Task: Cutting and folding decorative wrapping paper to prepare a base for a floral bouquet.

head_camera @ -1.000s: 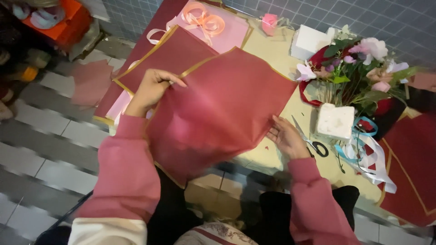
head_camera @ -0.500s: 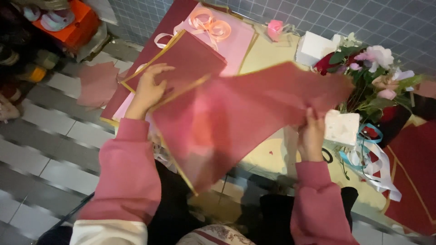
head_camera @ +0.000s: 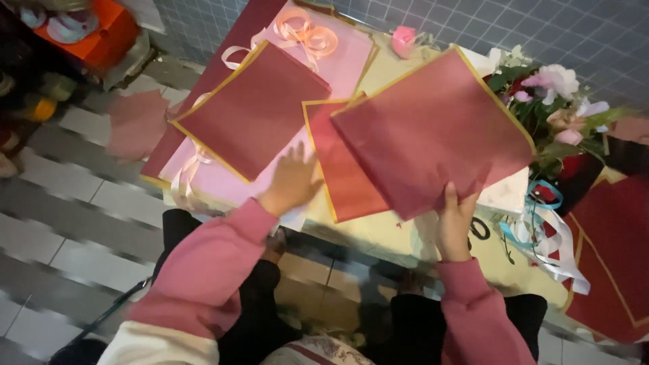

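The right hand (head_camera: 454, 226) pinches the lower edge of a dark red wrapping sheet (head_camera: 433, 128) with a gold border, thumb on top, and holds it up above the worktop (head_camera: 378, 233). The left hand (head_camera: 292, 181) is open, with the fingers spread, and grips nothing; it lies flat at the edge of a second red sheet (head_camera: 341, 165) that rests on the worktop, partly under the held one. Further left, a third red sheet (head_camera: 253, 108) lies on pink paper (head_camera: 338, 64), with a peach ribbon (head_camera: 307, 30) above it. To the right of the held sheet there are flowers (head_camera: 554, 84), and near the right hand black scissors (head_camera: 480, 230) and blue and white ribbons (head_camera: 541, 233).
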